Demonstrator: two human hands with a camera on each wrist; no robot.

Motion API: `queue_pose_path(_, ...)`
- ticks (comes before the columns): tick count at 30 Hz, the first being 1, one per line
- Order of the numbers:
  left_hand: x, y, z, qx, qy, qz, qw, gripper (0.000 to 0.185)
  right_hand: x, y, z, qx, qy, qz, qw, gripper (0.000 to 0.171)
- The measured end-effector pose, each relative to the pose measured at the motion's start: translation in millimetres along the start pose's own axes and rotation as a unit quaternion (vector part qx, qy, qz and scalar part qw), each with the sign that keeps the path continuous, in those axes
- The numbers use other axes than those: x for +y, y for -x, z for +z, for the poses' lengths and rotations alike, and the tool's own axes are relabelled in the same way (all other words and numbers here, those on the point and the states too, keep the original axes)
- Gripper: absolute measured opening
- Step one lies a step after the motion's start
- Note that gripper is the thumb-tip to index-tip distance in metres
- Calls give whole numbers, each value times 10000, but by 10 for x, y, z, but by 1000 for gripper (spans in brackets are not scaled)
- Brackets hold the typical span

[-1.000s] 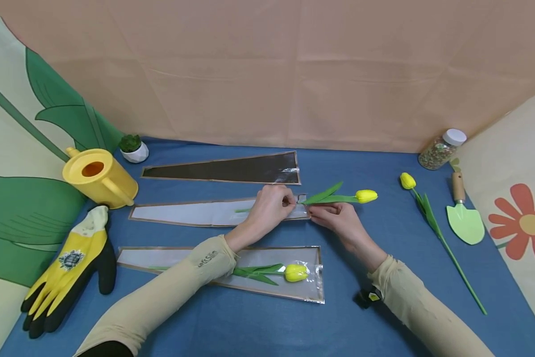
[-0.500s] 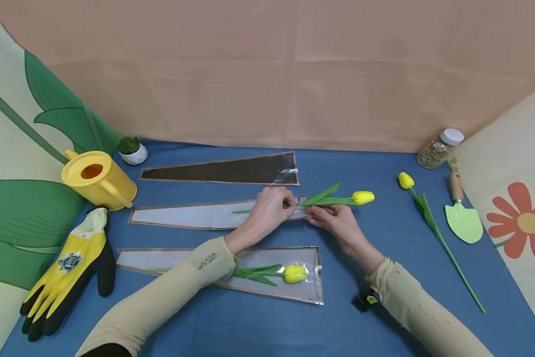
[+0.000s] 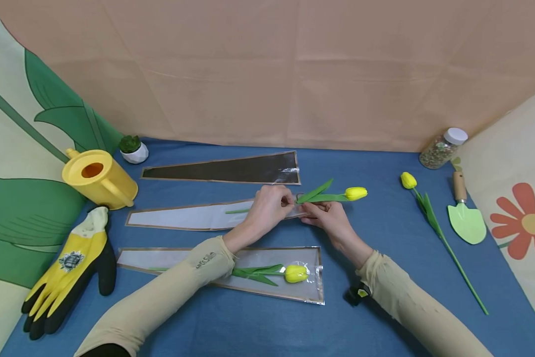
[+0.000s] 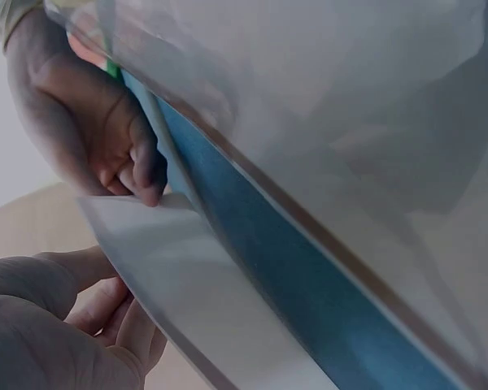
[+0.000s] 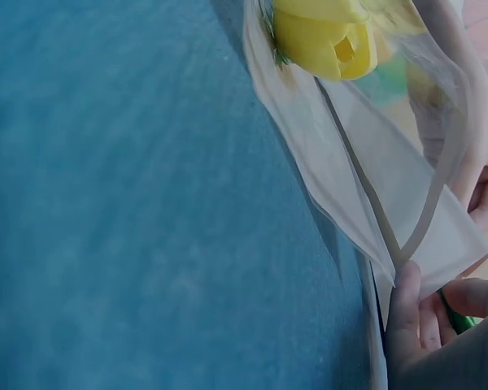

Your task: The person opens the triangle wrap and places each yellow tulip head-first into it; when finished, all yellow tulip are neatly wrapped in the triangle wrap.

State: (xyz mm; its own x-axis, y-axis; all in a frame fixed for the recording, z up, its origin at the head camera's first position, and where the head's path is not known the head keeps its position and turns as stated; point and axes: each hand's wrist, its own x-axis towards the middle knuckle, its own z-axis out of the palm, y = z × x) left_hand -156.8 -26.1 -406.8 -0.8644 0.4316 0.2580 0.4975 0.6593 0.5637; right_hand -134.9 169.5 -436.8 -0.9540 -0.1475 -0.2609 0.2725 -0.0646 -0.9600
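Observation:
On the blue table lies a clear tapered sleeve [image 3: 182,217]. My left hand [image 3: 271,204] pinches the top sheet at its wide mouth. My right hand [image 3: 326,216] grips the stem of a yellow tulip [image 3: 355,193] just outside that mouth. The stem's end [image 3: 236,211] shows inside the sleeve, while the leaves and the bloom are outside to the right. In the left wrist view my left fingers [image 4: 89,313] hold the sheet's edge. In the right wrist view my right fingers [image 5: 419,321] sit at the sleeve's [image 5: 407,203] mouth beside a bit of green stem.
A second sleeve [image 3: 303,287] in front holds a yellow tulip [image 3: 295,273]. A dark sleeve [image 3: 227,169] lies behind. Left: a watering can [image 3: 98,177], a glove [image 3: 71,263], a small potted plant [image 3: 133,148]. Right: a loose tulip [image 3: 432,223], a trowel [image 3: 465,218], a jar [image 3: 441,148].
My right hand has slid the tulip to the left, so the stem reaches further into the sleeve. My left hand has kept its pinch on the mouth.

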Motion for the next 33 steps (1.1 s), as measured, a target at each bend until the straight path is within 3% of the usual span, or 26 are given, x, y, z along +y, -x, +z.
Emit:
queue_pose_path(14,-26,-8,-8,-76,-107,-102,9999,14,7,-27,-44,-338,132,83,9993,38)
queue_pose_path(22,-46,2,11,-83,-61,-20,9999,15,-54,114,-248,182,-236,241,9993,50)
queue_pose_path(27,-57,9,17,-49,-3,54,10000,16,-59,212,-352,464,-786,453,9948,55)
queue_pose_path(33,-58,25,30,-135,79,69,9999,16,-65,310,-413,620,-1931,876,9753,65)
